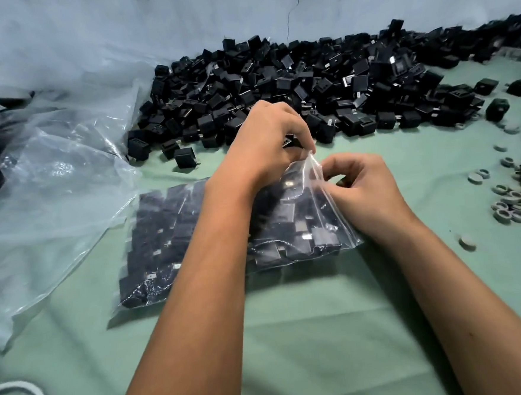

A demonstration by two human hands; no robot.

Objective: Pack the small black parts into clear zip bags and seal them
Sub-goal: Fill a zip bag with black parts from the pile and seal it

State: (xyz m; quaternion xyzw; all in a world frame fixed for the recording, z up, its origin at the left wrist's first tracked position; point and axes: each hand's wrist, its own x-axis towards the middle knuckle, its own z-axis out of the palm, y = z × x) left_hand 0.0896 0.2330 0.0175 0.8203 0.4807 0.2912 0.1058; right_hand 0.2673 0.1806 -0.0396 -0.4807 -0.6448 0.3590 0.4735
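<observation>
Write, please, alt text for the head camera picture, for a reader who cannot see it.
Two bare hands, left hand and right hand, pinch the open top of a clear zip bag full of small black parts, lying on a green table. A heap of loose black parts lies behind, grey rings at the right.

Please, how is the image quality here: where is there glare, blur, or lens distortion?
Head view: soft, even light; white glare on the loose plastic sheet and on the zip bag near both hands; left edge smeared by blur; the pile of black parts stays fairly sharp; the wide-angle lens curves the table edges and stretches the forearms.
</observation>
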